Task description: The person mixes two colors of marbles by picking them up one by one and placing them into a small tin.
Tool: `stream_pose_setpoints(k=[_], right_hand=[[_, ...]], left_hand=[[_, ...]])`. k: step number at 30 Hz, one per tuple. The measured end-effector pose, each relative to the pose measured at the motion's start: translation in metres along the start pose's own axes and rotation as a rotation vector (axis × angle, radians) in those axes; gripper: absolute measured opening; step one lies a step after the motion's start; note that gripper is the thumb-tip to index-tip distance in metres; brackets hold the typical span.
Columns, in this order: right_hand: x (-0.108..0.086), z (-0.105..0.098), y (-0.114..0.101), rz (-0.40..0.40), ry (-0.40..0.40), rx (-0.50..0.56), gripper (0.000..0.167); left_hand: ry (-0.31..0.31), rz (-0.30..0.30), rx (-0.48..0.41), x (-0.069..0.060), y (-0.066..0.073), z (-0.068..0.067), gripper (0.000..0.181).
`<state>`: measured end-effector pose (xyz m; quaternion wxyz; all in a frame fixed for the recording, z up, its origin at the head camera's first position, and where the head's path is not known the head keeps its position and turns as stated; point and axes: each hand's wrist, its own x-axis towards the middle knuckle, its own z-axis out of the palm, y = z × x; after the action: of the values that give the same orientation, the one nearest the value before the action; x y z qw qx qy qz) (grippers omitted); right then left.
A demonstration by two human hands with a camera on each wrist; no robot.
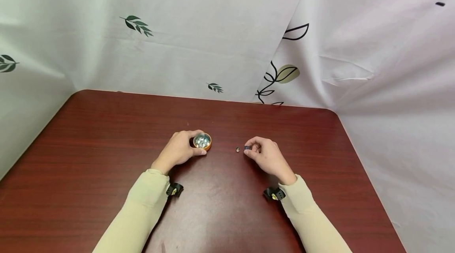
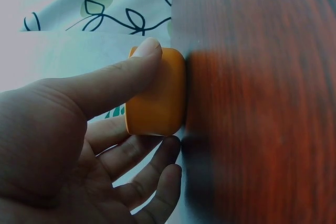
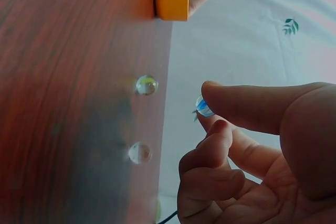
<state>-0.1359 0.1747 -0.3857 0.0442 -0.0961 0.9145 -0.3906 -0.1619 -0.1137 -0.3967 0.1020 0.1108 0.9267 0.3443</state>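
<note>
My left hand [image 1: 180, 147] grips a small orange bowl [image 2: 160, 95] by its side, thumb on the near side and fingers opposite. Glass marbles [image 1: 202, 141] lie inside it, several of them. The bowl stands on the table. Between thumb and index finger, my right hand [image 1: 267, 156] pinches a clear marble with a blue swirl [image 3: 203, 106], held just off the tabletop. Two more marbles rest on the table in the right wrist view: one with a yellow-green streak [image 3: 147, 84] and a clear one [image 3: 140, 152].
The reddish-brown wooden table [image 1: 213, 205] has a light patterned curtain [image 1: 199, 40] along its back and sides. A dark band with a small device [image 1: 174, 190] sits at the left wrist, and a similar one [image 1: 274, 194] at the right.
</note>
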Motion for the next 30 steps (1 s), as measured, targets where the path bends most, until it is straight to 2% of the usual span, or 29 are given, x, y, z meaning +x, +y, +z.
stream_pose_setpoints(k=[30], right_hand=[[0.015,0.025,-0.032,-0.044,0.008,0.039,0.007]], left_hand=[[0.020,0.023,0.002,0.000,-0.001,0.001,0.063]])
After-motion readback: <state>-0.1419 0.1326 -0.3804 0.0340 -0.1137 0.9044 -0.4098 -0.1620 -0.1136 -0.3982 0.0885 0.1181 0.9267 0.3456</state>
